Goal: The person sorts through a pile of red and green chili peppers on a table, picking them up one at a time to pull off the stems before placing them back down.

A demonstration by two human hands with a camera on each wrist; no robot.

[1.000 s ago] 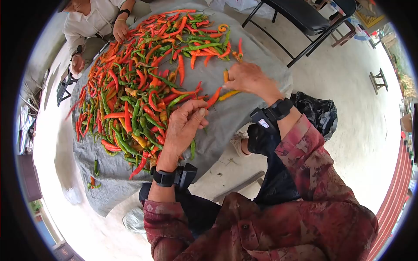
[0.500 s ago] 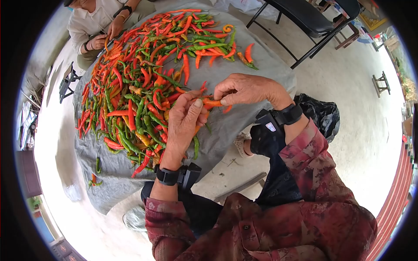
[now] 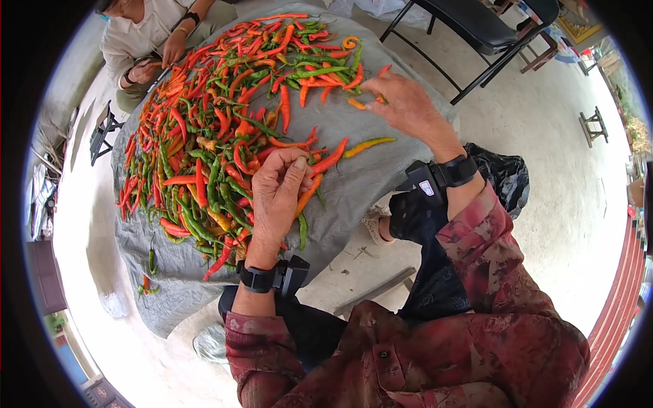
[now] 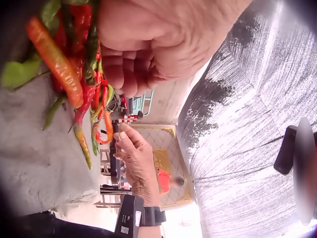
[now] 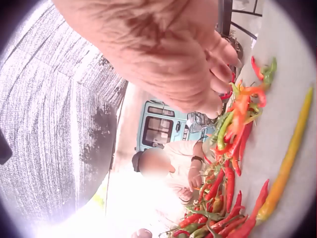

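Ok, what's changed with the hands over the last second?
The right hand, meeting the left hand half a second ago, has swung out to the chili pile's far end. The left hand stayed put, fingers curled; pile and grey cloth unchanged.

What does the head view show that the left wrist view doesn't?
Only the head view: the whole chilli pile on the grey cloth, a second person at its far edge, a black chair. Only the left wrist view: the left hand from underneath, fingers curled, above an orange chilli. Both: the right hand, wristband on, beside chillies.
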